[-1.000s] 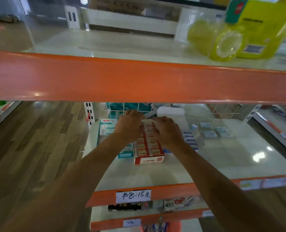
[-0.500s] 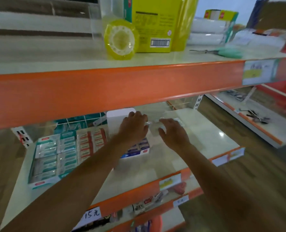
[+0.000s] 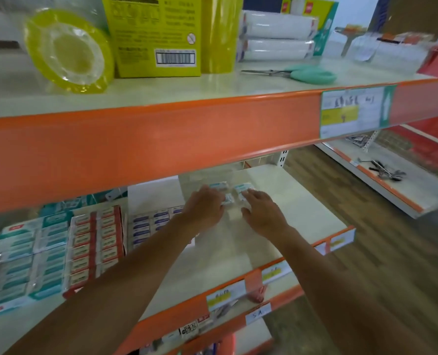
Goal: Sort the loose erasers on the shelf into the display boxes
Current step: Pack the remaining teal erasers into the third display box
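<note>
Several loose erasers in teal-and-white wrappers lie at the back of the middle shelf (image 3: pixel 276 226): one (image 3: pixel 219 185), a second (image 3: pixel 244 187) and a smaller one (image 3: pixel 228 199). My left hand (image 3: pixel 205 210) reaches in with bent fingers, its tips against the smaller eraser; the grip is hidden. My right hand (image 3: pixel 261 213) lies flat with fingers apart, its tips touching the second eraser. Three display boxes stand to the left: a teal one (image 3: pixel 25 257), a red one (image 3: pixel 95 247) and a blue one (image 3: pixel 150 224) partly behind my left forearm.
The orange front rail (image 3: pixel 161 139) of the upper shelf hangs low over the hands. On that shelf are a yellow tape roll (image 3: pixel 66 51), a yellow box (image 3: pixel 156 34) and scissors (image 3: pixel 297 73). A white divider (image 3: pixel 153 193) stands behind the blue box.
Both hands left the red display box and moved right to the loose erasers at the back of the shelf. The view swung right with them.
</note>
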### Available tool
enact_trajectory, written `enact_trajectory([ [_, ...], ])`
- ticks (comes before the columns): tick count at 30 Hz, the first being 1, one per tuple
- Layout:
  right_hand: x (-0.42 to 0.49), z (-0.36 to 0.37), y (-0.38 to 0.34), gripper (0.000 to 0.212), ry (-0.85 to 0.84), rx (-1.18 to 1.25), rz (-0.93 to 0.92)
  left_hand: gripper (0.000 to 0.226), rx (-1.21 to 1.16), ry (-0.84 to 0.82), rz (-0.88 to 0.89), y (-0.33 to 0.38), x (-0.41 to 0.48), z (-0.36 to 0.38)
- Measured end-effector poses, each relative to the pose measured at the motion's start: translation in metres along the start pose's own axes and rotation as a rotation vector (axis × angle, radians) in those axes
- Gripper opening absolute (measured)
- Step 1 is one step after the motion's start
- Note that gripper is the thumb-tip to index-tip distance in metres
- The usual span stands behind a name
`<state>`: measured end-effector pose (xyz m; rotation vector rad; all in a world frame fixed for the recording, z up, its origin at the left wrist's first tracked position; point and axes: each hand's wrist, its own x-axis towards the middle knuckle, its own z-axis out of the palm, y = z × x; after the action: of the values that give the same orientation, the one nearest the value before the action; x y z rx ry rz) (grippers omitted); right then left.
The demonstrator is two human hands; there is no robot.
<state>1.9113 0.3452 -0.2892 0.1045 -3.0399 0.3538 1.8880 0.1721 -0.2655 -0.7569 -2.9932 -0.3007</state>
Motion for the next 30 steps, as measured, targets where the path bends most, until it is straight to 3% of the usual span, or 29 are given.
enact_trajectory([
  [11, 0.005, 0.006, 0.01, 0.043, 0.012, -0.13, -0.061, 0.024, -0.059, 0.018, -0.033, -0.001, 0.006, 0.017],
  [17, 0.004, 0.0, 0.016, 0.029, -0.002, -0.233, -0.161, 0.022, -0.115, 0.008, -0.047, 0.007, 0.01, 0.018],
  [23, -0.002, -0.006, 0.019, 0.035, -0.016, -0.272, -0.168, 0.022, -0.199, 0.007, -0.089, 0.017, 0.011, 0.015],
  [30, -0.009, -0.021, 0.001, 0.032, 0.226, -0.041, -0.15, 0.029, -0.281, 0.156, -0.066, 0.011, 0.0, -0.01],
])
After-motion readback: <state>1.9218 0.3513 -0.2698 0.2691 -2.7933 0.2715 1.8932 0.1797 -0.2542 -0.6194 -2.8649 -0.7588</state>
